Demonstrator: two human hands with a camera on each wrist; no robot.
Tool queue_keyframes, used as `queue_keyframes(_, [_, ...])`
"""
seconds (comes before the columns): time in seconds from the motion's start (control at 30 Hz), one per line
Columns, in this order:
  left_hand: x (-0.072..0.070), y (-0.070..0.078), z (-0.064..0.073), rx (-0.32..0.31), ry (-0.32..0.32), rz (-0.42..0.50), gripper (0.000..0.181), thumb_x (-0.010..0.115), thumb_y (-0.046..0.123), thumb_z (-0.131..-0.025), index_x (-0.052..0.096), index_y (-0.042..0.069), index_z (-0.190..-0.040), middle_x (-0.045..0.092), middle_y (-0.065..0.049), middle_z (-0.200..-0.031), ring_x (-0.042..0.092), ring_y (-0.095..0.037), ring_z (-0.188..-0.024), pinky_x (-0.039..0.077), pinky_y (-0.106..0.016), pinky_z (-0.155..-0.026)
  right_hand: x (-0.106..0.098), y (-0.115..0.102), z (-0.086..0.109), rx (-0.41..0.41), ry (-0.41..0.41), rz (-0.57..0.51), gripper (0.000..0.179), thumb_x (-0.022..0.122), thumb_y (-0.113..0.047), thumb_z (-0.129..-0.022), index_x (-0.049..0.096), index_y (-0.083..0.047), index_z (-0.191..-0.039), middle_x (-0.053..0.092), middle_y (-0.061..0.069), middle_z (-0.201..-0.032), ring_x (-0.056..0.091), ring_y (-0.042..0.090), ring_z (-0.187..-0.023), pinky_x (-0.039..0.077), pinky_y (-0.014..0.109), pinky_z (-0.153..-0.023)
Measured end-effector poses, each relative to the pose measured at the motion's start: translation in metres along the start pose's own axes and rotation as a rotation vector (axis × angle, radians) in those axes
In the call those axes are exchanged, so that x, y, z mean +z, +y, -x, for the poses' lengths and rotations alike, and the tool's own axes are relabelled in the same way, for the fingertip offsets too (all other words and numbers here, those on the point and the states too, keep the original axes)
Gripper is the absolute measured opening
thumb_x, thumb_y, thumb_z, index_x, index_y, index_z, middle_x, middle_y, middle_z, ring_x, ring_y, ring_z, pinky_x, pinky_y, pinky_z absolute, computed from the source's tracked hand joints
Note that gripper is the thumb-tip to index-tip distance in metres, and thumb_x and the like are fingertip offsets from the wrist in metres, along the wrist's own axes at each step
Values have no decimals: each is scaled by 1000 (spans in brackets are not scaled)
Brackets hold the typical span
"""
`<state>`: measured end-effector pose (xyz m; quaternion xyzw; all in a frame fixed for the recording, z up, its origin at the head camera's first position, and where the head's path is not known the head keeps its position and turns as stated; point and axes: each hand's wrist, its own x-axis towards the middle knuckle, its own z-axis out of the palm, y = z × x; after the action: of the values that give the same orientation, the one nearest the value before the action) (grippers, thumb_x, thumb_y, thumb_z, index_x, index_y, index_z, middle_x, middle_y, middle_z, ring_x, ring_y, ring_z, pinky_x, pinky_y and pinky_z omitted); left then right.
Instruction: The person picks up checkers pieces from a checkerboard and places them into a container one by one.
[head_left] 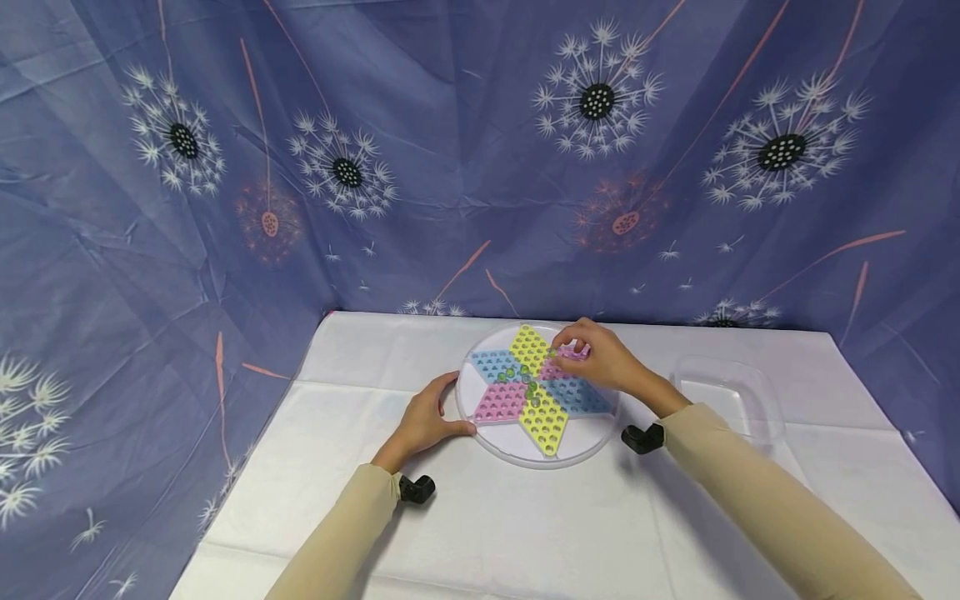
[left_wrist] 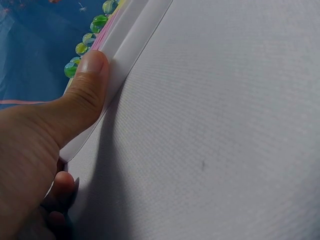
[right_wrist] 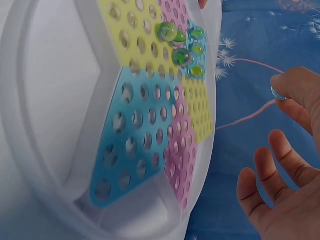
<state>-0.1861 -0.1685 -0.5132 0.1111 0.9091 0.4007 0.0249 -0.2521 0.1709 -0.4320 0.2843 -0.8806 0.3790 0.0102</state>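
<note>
A round white Chinese checkers board (head_left: 551,461) with a yellow, pink and blue star of holes lies on the table. Several green and clear glass marbles (right_wrist: 167,32) sit in holes around its middle. My left hand (head_left: 423,421) holds the board's left edge; in the left wrist view the thumb (left_wrist: 90,75) lies on the rim, with the other fingers partly hidden below. Over the far right part of the star is my right hand (head_left: 603,358). Its thumb and index finger pinch one marble (right_wrist: 276,94), while the other fingers stay loosely bent.
A clear plastic tray (head_left: 761,408) stands on the white tablecloth (head_left: 562,533) to the right, beside the right forearm. Behind the table hangs a blue curtain (head_left: 465,167) with dandelion prints. Small black cameras are worn on both wrists.
</note>
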Motion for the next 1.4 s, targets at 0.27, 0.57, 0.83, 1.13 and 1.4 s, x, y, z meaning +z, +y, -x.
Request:
queue_keyframes(0.27, [0, 1, 1, 2, -5, -2, 104, 96, 36, -71, 43, 9, -156, 55, -7, -90, 45, -15, -73, 39, -31, -69, -15, 5, 15, 18, 9, 4, 19, 81, -15, -90, 75, -17, -108, 59, 9, -106, 57, 32, -90, 50, 36, -70])
queue_keyframes(0.57, [0, 2, 1, -1, -10, 0, 104, 96, 36, -71, 43, 11, -156, 55, -7, -89, 44, -15, -73, 39, -32, -69, -33, 14, 35, 20, 45, 56, 17, 80, -18, -91, 75, -18, -107, 59, 4, -105, 57, 33, -90, 49, 33, -68])
queue_keyframes(0.83, [0, 4, 1, -7, -16, -3, 104, 96, 35, -72, 42, 9, -156, 55, -8, -89, 44, -15, -72, 38, -31, -68, -56, 24, 64, 58, 85, 112, 15, 79, -19, -93, 75, -20, -107, 63, 5, -108, 56, 26, -90, 50, 30, -69])
queue_keyframes(1.13, [1, 3, 1, -4, -12, -3, 104, 96, 36, -71, 43, 10, -156, 54, -8, -87, 44, -15, -71, 38, -30, -67, -78, 36, 95, 80, 141, 165, 15, 79, -19, -93, 75, -21, -107, 62, 3, -108, 56, 22, -88, 51, 27, -69])
queue_keyframes(1.4, [1, 0, -1, -12, -15, -1, 104, 97, 36, -70, 43, 11, -156, 54, -7, -87, 44, -14, -71, 38, -29, -66, -91, 47, 114, 131, 176, 175, 15, 78, -21, -93, 74, -24, -108, 61, 1, -114, 55, 17, -90, 49, 23, -70])
